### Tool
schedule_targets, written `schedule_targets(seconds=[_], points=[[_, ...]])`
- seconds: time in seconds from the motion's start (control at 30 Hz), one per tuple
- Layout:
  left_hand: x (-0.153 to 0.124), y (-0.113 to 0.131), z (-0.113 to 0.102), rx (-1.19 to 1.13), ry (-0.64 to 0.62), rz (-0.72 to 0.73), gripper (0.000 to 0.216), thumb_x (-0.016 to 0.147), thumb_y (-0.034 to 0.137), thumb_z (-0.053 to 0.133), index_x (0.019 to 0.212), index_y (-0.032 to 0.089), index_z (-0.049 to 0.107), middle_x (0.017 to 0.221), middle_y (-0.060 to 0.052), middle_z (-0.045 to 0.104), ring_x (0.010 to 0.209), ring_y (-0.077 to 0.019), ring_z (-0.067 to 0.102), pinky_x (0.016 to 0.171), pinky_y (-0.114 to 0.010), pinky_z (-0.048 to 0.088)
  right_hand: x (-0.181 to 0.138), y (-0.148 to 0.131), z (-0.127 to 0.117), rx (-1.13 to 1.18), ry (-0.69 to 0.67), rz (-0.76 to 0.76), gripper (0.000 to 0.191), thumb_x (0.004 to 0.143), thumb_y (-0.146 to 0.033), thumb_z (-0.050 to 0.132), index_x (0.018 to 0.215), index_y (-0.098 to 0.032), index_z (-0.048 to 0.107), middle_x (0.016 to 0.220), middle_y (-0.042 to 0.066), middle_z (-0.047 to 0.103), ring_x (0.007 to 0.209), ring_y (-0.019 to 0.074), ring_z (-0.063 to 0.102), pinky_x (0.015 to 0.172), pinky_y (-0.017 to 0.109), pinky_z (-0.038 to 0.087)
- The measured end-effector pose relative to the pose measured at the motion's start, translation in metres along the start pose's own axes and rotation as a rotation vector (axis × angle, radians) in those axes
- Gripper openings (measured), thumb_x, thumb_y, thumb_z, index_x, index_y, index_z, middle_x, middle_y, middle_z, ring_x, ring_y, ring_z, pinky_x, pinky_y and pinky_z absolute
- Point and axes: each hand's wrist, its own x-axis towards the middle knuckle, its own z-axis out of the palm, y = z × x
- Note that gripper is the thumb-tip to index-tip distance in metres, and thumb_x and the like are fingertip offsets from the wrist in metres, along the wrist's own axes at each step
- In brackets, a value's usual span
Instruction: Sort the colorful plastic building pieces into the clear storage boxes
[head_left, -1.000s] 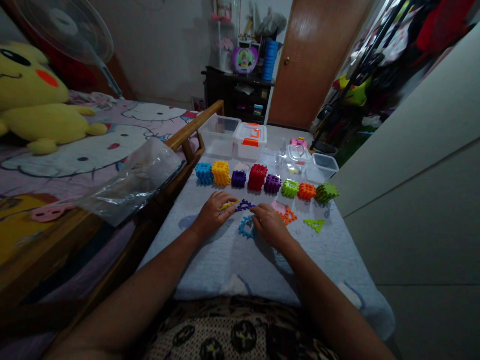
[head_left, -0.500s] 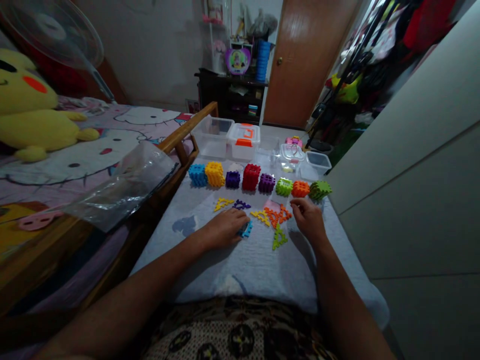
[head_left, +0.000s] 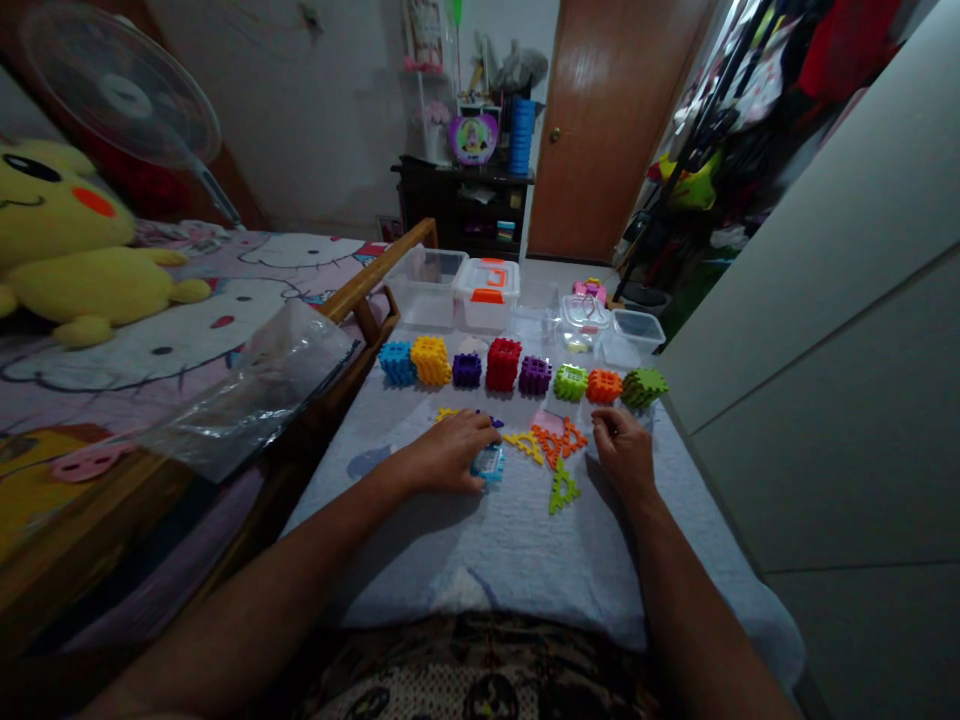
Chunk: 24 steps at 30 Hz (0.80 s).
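Observation:
On a table covered with a pale blue cloth, my left hand lies palm down, fingers curled over a blue toothed puzzle piece. My right hand rests on the cloth with fingers bent, beside flat orange pieces; what its fingertips pinch is hidden. A yellow piece and a green triangular piece lie between the hands. Behind them stands a row of built cubes: blue, yellow, purple, red, purple, green, orange, green.
Clear plastic boxes, one with an orange latch, stand at the table's far end. A bed with a wooden rail, a plastic bag and a yellow plush toy is on the left. A grey cabinet wall runs along the right.
My right hand moved from the blue piece to the right side near the orange pieces. My left hand shifted onto the blue piece. The green triangle now lies nearer me, between the hands.

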Motion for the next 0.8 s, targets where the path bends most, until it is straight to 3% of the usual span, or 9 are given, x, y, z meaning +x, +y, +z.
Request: schedule_targets(seconds=[0.1,0.23,0.3,0.4,0.57,0.8], points=[[-0.010,-0.026,-0.026,0.019,0.122,-0.085,0.050,0.068,0.020,0.069,0.117,0.020,0.060,0.116,-0.010,0.059,0.108,-0.0262,0.056,0.097,-0.037,0.045,0.000,0.001,0.001,-0.006,0.006,-0.016,0.019,0.083,-0.029,0.049,0.082,-0.019,0.066,0.079,0.006,0.068,0.069,0.0202,0.059,0.070,0.035,0.047],[-0.023,-0.092,-0.067,0.131,0.273,-0.303,0.052,0.068,0.024,0.065,0.120,0.016,0.061,0.115,-0.011,0.057,0.109,-0.0277,0.056,0.099,-0.039,0.045,0.000,0.003,0.003,0.005,-0.002,-0.036,0.019,0.084,-0.029,0.050,0.084,-0.019,0.066,0.081,0.007,0.069,0.071,0.0205,0.061,0.071,0.036,0.047],[-0.026,-0.126,-0.083,0.169,0.275,-0.395,0.057,0.066,0.024,0.064,0.122,0.012,0.061,0.116,-0.013,0.057,0.110,-0.0284,0.056,0.099,-0.038,0.045,-0.001,0.003,0.003,0.009,-0.004,-0.040,0.019,0.083,-0.029,0.050,0.084,-0.019,0.066,0.081,0.006,0.068,0.070,0.0203,0.061,0.070,0.036,0.047],[-0.023,-0.161,-0.096,0.188,0.178,-0.475,0.062,0.063,0.024,0.063,0.124,0.013,0.061,0.117,-0.012,0.060,0.110,-0.0278,0.057,0.098,-0.035,0.046,-0.001,0.003,0.004,0.011,-0.002,-0.038,0.019,0.082,-0.029,0.049,0.082,-0.020,0.065,0.080,0.006,0.068,0.070,0.0203,0.060,0.070,0.036,0.047],[-0.006,-0.174,-0.099,0.210,0.045,-0.479,0.060,0.060,0.026,0.065,0.118,0.014,0.064,0.116,-0.012,0.065,0.111,-0.0292,0.059,0.098,-0.034,0.044,-0.002,0.004,0.004,0.008,-0.019,-0.034,0.018,0.083,-0.030,0.050,0.082,-0.020,0.065,0.081,0.006,0.068,0.071,0.0204,0.060,0.071,0.036,0.047],[0.003,-0.184,-0.095,0.181,-0.018,-0.502,0.055,0.058,0.026,0.068,0.112,0.018,0.065,0.112,-0.009,0.068,0.111,-0.0294,0.059,0.095,-0.033,0.045,-0.002,0.007,0.005,-0.011,-0.042,-0.030,0.018,0.082,-0.027,0.049,0.084,-0.020,0.066,0.083,0.007,0.068,0.073,0.0210,0.059,0.073,0.037,0.048]])
